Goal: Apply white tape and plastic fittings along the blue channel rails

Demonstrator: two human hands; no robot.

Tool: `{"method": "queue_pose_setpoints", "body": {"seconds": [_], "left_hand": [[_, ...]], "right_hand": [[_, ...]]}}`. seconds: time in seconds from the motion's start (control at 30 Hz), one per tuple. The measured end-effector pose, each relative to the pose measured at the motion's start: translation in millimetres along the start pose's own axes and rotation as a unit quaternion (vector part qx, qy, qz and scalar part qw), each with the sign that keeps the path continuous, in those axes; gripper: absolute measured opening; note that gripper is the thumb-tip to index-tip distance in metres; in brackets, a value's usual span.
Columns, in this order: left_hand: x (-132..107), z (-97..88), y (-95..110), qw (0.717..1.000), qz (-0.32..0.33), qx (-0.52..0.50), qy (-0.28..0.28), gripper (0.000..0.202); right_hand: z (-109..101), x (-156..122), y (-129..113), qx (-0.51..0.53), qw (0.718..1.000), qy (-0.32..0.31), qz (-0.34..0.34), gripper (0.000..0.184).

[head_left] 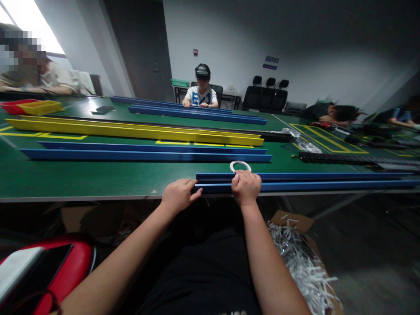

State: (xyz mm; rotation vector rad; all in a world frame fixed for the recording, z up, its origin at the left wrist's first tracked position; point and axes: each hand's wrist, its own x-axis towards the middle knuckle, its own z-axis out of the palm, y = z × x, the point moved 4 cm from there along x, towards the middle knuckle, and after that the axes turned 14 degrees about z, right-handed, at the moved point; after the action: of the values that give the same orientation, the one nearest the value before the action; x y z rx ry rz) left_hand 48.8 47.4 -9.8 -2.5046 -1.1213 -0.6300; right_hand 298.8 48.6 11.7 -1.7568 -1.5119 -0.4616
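Observation:
A blue channel profile (315, 180) lies along the near edge of the green table, its left end in front of me. My left hand (180, 194) is closed on that end, with the fingers at its rim and the thumb on the near wall. Farther right, my right hand (246, 186) is curled over the same profile. A narrow roll of white tape (234, 163) sticks out just beyond its knuckles and seems gripped there; the fingertips are hidden. Whether any tape runs between the hands I cannot make out.
More blue profiles (144, 155) and yellow profiles (131, 130) lie across the green table (98, 179). A co-worker (201, 94) sits opposite. At the lower right stands a carton of white strips (302, 258). A red stool (82, 249) is at my left.

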Motion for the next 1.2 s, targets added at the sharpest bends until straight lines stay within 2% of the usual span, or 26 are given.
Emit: {"method": "queue_pose_setpoints", "body": {"seconds": [0.23,0.47,0.63,0.93,1.2], "left_hand": [[5.2,-2.5,-2.9,0.999,-0.028,-0.025,-0.018,0.048],[6.2,-8.6,-1.2,0.998,-0.013,-0.038,-0.041,0.046],[4.0,-7.2,-0.5,0.998,0.003,-0.05,-0.03,0.044],[1.9,-3.1,-2.1,1.0,-0.014,-0.02,-0.018,0.051],[2.3,-4.8,-1.0,0.999,0.006,-0.027,-0.02,0.047]], "right_hand": [[-0.6,0.0,-0.5,-0.003,1.0,0.001,0.002,0.027],[-0.7,0.1,0.0,0.005,1.0,-0.003,-0.001,0.027],[-0.3,-0.1,0.3,0.008,1.0,-0.002,0.0,0.028],[-0.9,0.2,-0.3,0.009,1.0,-0.011,0.007,0.027],[-1.0,0.2,0.2,0.008,1.0,-0.014,0.007,0.028]]}}
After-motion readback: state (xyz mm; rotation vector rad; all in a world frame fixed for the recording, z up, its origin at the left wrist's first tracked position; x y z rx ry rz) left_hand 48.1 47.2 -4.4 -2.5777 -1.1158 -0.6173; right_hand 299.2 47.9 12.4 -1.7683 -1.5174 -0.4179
